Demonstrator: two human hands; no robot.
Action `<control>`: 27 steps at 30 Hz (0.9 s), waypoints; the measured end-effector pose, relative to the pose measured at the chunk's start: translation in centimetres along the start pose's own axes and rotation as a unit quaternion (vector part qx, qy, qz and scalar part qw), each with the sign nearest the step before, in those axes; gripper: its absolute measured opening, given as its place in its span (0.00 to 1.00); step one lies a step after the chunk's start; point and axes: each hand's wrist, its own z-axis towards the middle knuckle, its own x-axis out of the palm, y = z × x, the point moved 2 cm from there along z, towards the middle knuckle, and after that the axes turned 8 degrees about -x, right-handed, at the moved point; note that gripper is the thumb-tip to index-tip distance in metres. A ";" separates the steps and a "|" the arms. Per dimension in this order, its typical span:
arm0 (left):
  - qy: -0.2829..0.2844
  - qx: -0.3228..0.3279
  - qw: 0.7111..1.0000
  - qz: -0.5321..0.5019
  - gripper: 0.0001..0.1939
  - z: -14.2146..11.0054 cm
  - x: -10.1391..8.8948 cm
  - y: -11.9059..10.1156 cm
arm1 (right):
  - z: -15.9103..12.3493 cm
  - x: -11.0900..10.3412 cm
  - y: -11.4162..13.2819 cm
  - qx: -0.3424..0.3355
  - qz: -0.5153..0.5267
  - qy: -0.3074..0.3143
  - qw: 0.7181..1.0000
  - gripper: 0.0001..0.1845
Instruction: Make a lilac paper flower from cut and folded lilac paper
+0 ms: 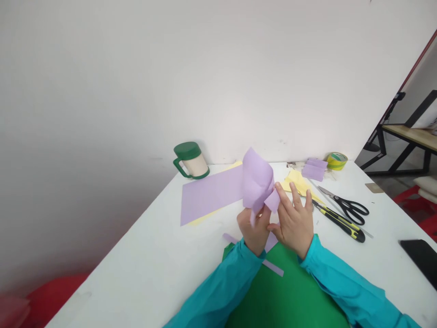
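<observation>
My left hand is closed on the lower end of a curled piece of purple paper, which stands up above it in a loose rolled shape. Beside it, my right hand has its fingers stretched out and spread, with its fingertips at the paper's right edge. Below both hands lies a large green sheet, and narrow purple paper strips rest on it near my left wrist. Part of the purple paper is hidden behind my left fingers.
A flat purple sheet lies over yellow paper at the left, near a green-lidded mug. To the right are yellow paper, folded purple pieces, a tape roll, scissors, a utility knife and a black phone-like object.
</observation>
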 end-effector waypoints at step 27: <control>-0.104 0.456 0.779 0.417 0.15 2.4 -1.5 -0.9 | -0.8 1.8 -4.0 0.118 -0.097 -0.012 0.988 0.26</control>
